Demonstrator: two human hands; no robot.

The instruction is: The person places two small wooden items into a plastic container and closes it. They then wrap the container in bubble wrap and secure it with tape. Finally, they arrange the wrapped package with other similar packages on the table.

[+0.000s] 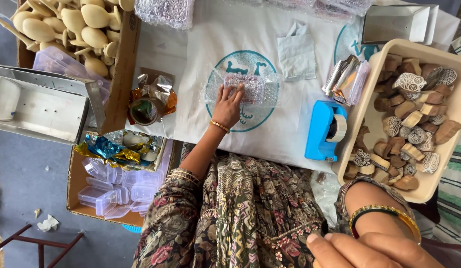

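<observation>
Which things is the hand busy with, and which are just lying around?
Busy with:
- left hand
- small clear box it presses on
- bubble wrap sheet under the box

Lying around:
- blue tape dispenser
- tray of carved wooden blocks
- box of wooden spoons
- folded grey cloth

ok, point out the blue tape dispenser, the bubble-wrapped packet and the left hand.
blue tape dispenser (319, 130), head view, blue body left of the roll.
bubble-wrapped packet (252, 88), head view, packet's middle.
left hand (227, 106), head view, back of hand.
</observation>
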